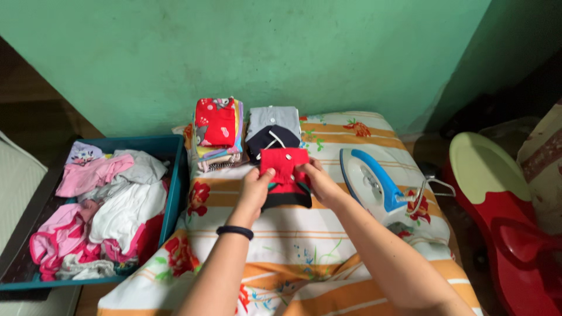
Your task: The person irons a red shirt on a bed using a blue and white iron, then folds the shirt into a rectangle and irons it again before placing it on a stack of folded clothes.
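Red garment: small folded red garment [285, 169] with white snaps and a dark hem, lying mid-way along the ironing surface just in front of two stacks of folded clothes
Left hand: left hand [256, 188] pinches the garment's left edge, thumb on top, fingers curled under; a black band sits on the wrist
Right hand: right hand [319, 183] grips the garment's right edge, fingers closed on the cloth
Surface: padded table cover [293, 240] in orange and white stripes with red flowers; open striped cloth lies between the garment and the near edge, under the forearms
Stacks: pile topped by a red printed piece [216, 131] at the far left; a grey and navy pile [272, 131] beside it, touching the garment's far edge
Iron: white and blue iron [372, 184] stands on its heel just right of the right hand, near the table's right edge
Basket: teal crate [175, 181] against the table's left side, holding loose pink, white and grey clothes [108, 216]
Right side: red and pale green plastic seat [497, 199] well apart on the floor
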